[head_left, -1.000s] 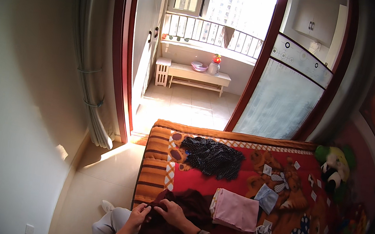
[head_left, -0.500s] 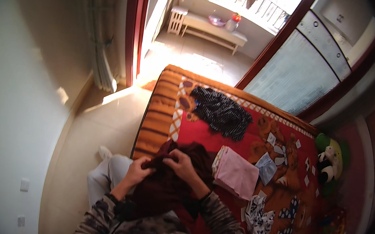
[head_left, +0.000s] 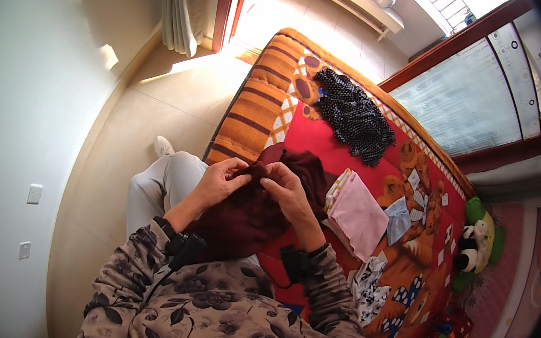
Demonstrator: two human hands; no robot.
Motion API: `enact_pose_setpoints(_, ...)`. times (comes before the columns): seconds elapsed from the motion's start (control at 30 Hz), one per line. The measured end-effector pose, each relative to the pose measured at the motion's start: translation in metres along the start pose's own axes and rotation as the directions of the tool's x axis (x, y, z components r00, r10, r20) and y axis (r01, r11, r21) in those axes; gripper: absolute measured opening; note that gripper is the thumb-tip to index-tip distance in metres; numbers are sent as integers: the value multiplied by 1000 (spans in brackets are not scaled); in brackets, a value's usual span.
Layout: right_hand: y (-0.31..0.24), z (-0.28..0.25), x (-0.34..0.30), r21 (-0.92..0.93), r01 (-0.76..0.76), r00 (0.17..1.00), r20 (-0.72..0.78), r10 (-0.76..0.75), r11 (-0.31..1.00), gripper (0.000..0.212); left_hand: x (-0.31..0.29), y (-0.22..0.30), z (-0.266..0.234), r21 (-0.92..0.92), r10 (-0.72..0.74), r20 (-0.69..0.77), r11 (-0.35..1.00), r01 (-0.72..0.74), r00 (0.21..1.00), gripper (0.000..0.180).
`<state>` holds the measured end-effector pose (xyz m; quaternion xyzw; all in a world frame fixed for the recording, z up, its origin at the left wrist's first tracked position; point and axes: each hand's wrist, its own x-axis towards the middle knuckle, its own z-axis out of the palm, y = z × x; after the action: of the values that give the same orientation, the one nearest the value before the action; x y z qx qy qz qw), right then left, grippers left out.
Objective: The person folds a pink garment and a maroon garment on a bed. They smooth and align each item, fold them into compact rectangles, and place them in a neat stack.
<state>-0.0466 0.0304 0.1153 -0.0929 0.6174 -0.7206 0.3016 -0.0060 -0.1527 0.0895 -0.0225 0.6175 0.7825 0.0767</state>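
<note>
Both hands pinching a dark maroon garment at the bed's edge

The garment [head_left: 247,211] has come up off the red bedspread [head_left: 328,151] onto the lap; left hand [head_left: 219,181] and right hand [head_left: 286,192] now pinch its top edge, fingers closed. A folded pink cloth [head_left: 355,215] lies just beside, a black dotted garment [head_left: 354,117] farther off; nothing blocks.

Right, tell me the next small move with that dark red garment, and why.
Probably draw both hands apart to spread the edge flat. The left hand and right hand pinch the dark red garment close together at its top, and the cloth below hangs bunched over the lap.
</note>
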Motion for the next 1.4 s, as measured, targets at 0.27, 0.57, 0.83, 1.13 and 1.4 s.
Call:
enact_pose_setpoints(0.27,11,-17,1,-77,22,995,-97,-30,997,13,-2,8,-20,-236,-189,33,953,192,981,11)
enact_pose_setpoints(0.57,22,1,10,-270,91,982,-135,-131,959,10,1,6,0,158,-39,-16,987,41,999,20)
enact_pose_setpoints(0.83,30,10,14,-276,117,970,-172,-169,954,8,-6,15,13,803,452,65,505,-315,890,26)
enact_pose_setpoints(1.13,19,-12,2,-210,76,977,-178,-114,975,5,6,10,-23,-345,-232,74,907,243,970,11)
enact_pose_setpoints(1.4,-4,15,-7,-661,340,813,-152,-563,669,18,-2,12,-13,-417,-279,100,859,295,955,10)
